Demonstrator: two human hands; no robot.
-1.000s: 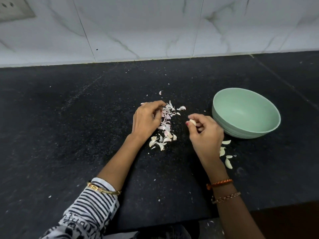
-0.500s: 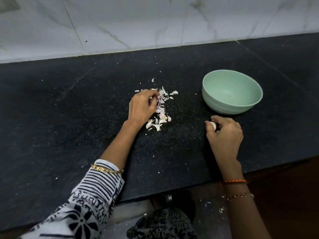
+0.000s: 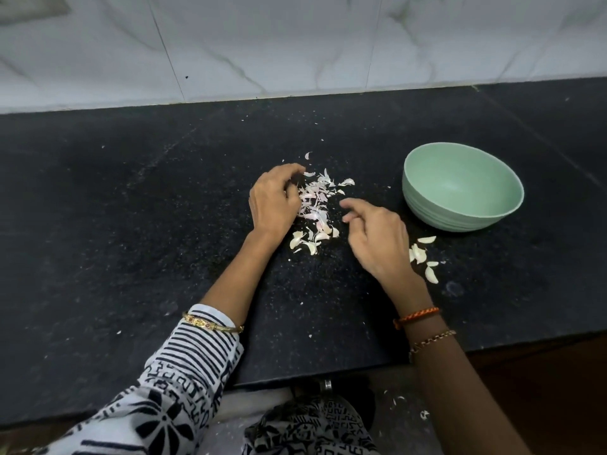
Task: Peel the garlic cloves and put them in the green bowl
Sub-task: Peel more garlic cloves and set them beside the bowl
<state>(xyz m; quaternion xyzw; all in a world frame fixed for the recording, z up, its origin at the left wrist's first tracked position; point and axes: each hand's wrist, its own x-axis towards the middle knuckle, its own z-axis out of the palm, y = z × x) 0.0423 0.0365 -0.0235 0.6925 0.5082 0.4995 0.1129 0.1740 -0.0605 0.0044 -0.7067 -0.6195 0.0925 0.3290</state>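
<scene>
Head view, looking down: the left hand (image 3: 274,200) rests curled at the edge of the heap of skins (image 3: 317,198) on the black bench (image 3: 131,208) — whether it pinches anything, I cannot tell. The right hand (image 3: 374,238) hovers loose-fingered and empty beside the heap. Peeled garlic cloves (image 3: 422,254) lie on the bench just below the green bowl (image 3: 460,192), which looks empty. Risk, as I judge it: pale cloves (image 3: 307,241) near the skins get overlooked, or a sleeve sweeps some off the edge.

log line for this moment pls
left hand: on peel pile | right hand: loose, holding nothing | green bowl: looks empty | cloves: on counter
</scene>
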